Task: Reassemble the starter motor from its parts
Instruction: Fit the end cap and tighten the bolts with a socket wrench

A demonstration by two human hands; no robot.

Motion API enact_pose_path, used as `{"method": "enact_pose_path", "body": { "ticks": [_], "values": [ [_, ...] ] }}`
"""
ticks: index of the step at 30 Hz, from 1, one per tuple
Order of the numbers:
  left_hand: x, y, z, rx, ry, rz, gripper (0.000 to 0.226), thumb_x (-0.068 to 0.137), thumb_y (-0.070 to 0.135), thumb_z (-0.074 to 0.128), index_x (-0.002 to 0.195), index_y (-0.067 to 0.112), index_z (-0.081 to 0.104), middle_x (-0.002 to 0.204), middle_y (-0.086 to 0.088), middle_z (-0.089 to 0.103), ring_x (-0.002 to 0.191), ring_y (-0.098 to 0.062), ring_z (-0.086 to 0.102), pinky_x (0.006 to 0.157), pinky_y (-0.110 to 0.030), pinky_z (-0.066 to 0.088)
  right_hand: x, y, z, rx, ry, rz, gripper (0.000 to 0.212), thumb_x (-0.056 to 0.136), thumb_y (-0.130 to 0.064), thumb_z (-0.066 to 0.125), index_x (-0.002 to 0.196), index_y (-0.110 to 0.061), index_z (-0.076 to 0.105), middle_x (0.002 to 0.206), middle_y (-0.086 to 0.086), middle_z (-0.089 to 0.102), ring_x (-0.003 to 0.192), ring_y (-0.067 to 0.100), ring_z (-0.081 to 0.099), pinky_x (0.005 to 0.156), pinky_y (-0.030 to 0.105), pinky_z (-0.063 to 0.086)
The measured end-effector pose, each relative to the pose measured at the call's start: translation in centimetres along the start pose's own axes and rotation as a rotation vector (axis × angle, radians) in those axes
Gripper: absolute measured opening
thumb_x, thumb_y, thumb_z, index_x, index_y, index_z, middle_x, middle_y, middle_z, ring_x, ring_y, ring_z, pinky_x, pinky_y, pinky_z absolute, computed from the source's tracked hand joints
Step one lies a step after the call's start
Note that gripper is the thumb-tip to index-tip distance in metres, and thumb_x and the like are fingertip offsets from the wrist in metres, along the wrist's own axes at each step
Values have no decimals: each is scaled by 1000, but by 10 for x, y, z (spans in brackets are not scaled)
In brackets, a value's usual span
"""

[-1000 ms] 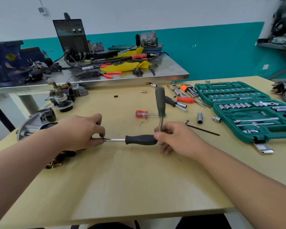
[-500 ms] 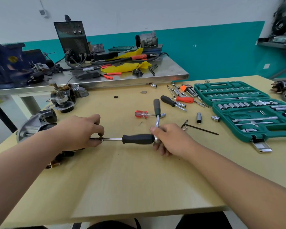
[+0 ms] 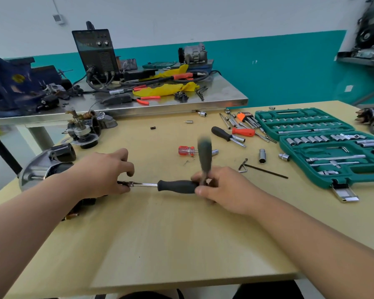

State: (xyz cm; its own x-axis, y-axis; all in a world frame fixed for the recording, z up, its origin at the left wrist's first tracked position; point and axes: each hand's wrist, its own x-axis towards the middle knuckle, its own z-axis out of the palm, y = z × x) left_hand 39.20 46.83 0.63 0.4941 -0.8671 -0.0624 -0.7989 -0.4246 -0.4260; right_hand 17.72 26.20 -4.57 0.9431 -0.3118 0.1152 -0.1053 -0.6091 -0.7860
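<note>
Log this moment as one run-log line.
left hand: holds driver shaft beside starter motor | right hand: grips blurred upright tool handle at driver grip end

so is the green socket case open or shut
Open: the green socket case lies flat on the table, both halves spread, with rows of sockets showing.

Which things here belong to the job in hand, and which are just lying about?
In use: black-handled driver, held at its shaft by the left hand; upright grey-handled tool, in the right hand; starter motor housing.
Lying about: red screwdriver, hex key, deep socket, green socket set.
</note>
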Motion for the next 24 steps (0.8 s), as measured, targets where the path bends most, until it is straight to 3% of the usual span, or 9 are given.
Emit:
{"method": "enact_pose_path", "body": {
  "ticks": [2, 3, 5, 8, 11, 14, 17, 19, 24],
  "values": [
    [0, -1, 1, -11, 8, 0, 35, 82, 61, 57, 112, 42, 52, 99, 16, 29, 80, -7, 61, 61, -25, 46, 1, 3, 0, -76, 53, -76, 19, 88, -16, 65, 102, -28, 70, 98, -7, 63, 90, 4, 60, 82, 20, 50],
    [0, -1, 1, -17, 11, 0, 35, 82, 61, 57, 111, 42, 53, 99, 16, 30, 80, -7, 61, 61, -25, 47, 1, 0, 2, -16, 48, -45, 11, 88, -19, 65, 96, -23, 71, 94, -4, 66, 86, 9, 64, 81, 27, 53],
    [0, -2, 1, -14, 16, -5, 37, 81, 62, 58, 112, 42, 53, 99, 16, 30, 79, -7, 61, 58, -23, 45, 3, -6, 7, 153, 51, 84, 20, 92, -32, 59, 82, -16, 68, 77, -1, 70, 63, 18, 68, 62, 33, 57],
    [-1, -2, 2, -11, 24, -12, 38, 81, 64, 57, 112, 42, 53, 99, 16, 31, 79, -6, 61, 58, -23, 45, 6, -3, 8, 136, 33, 184, 33, 97, -38, 50, 77, -16, 63, 62, -8, 68, 46, 8, 59, 45, 21, 46],
    [-1, -1, 3, -32, 40, -24, 38, 81, 64, 57, 111, 41, 54, 99, 16, 32, 79, -7, 62, 60, -24, 45, 4, 1, 2, 59, 48, 75, 6, 91, -26, 63, 90, -30, 66, 78, -17, 68, 69, -2, 61, 63, 15, 46],
    [-1, -1, 4, -56, 71, -32, 37, 81, 63, 57, 110, 40, 55, 99, 15, 33, 79, -8, 62, 61, -26, 47, 5, 4, 2, 15, 117, -57, 30, 85, -11, 69, 92, -40, 65, 98, -17, 63, 89, -2, 61, 78, 13, 47],
    [-3, -1, 4, -85, 89, -49, 39, 78, 63, 59, 107, 39, 56, 98, 15, 35, 77, -9, 63, 63, -28, 50, 4, 0, 8, 203, 99, 62, 9, 91, -24, 64, 85, -31, 65, 72, -10, 66, 59, 8, 66, 52, 20, 51],
    [-4, -1, 6, -127, 112, -54, 41, 75, 65, 61, 106, 38, 57, 98, 15, 36, 76, -8, 62, 63, -28, 50, 5, 0, 9, 210, 108, 121, 19, 95, -32, 56, 79, -25, 62, 56, -9, 62, 46, 11, 62, 43, 20, 45],
    [-16, -16, 18, -352, 174, -29, 46, 73, 70, 61, 111, 44, 57, 107, 24, 43, 81, 6, 54, 69, -21, 49, 7, 1, 11, 203, 96, 116, 19, 96, -28, 54, 81, -21, 64, 62, -1, 62, 56, 20, 67, 47, 26, 50]
  ]
}}
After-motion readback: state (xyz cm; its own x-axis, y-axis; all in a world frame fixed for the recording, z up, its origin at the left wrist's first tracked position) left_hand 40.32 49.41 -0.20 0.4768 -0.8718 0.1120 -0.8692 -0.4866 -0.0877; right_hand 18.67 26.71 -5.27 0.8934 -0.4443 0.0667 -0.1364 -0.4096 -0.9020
